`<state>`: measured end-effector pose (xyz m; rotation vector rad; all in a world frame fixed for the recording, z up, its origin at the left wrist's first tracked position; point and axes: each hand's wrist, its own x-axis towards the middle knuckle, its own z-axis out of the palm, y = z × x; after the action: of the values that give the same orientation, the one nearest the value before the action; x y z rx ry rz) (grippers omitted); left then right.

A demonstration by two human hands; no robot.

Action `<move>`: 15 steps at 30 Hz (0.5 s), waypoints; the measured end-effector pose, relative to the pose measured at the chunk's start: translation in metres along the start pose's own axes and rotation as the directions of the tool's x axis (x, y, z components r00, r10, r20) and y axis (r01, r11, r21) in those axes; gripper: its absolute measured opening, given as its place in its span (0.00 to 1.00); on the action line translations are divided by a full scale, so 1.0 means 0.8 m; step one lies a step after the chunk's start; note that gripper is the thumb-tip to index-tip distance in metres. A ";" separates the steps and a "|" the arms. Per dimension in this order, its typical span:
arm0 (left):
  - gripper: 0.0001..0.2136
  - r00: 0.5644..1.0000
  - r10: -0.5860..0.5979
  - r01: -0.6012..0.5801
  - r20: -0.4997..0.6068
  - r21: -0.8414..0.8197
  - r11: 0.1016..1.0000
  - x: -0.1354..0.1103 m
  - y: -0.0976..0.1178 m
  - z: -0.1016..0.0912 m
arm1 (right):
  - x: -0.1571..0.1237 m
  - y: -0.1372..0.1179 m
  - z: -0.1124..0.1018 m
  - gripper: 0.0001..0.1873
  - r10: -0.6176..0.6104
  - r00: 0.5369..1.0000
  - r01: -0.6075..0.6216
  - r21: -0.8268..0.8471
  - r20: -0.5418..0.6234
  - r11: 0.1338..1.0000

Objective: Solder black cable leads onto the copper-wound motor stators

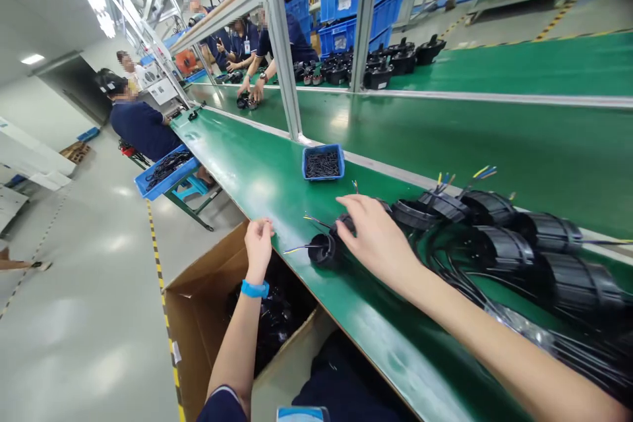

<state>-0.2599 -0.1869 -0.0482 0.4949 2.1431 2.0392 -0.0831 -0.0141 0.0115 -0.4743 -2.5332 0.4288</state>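
Note:
My left hand (259, 242), with a blue band at the wrist, is held over the table's near edge above a cardboard box. Its fingers are curled together in a pinch, and anything between them is too small to make out. Farther right, my right hand (376, 237) reaches over the green table with thumb and fingers apart. It hovers at a small black round housing (322, 250) with thin coloured wires sticking out; whether it touches is unclear. Part of another dark piece is hidden behind the fingers. Several larger black ribbed housings (499, 247) with cables lie right of this hand.
A blue tray (323, 177) of small black pieces stands near a metal post (279, 46). The open cardboard box (198, 303) below holds dark items. Black cables (494, 310) run along the right side. Co-workers sit farther down the line; blue crates (341, 0) are stacked behind.

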 end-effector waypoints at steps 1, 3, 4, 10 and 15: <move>0.09 0.996 0.077 -0.076 -0.040 0.025 0.997 0.021 0.003 0.005 | 0.017 -0.010 0.000 0.19 -0.023 0.993 0.030 -0.063 0.114 0.998; 0.08 0.985 0.175 -0.175 0.004 0.018 0.984 0.060 0.013 0.026 | 0.045 -0.026 0.010 0.14 0.001 0.946 0.046 -0.135 0.325 0.990; 0.08 0.976 0.209 -0.210 0.063 0.009 0.978 0.078 0.019 0.041 | 0.055 -0.030 0.017 0.10 0.028 0.925 0.031 -0.147 0.379 0.989; 0.07 0.803 0.406 -0.572 0.436 0.372 0.731 0.162 0.058 0.161 | 0.074 0.005 0.043 0.07 0.138 0.898 -0.132 -0.043 0.418 0.990; 0.02 0.719 0.274 -0.672 0.638 0.540 0.506 0.197 0.056 0.234 | 0.070 0.033 0.037 0.17 0.218 0.917 -0.285 0.166 0.333 0.944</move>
<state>-0.3403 0.0433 0.0022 1.7068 2.5752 0.8129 -0.1373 0.0265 0.0012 -0.7040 -2.6887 0.9267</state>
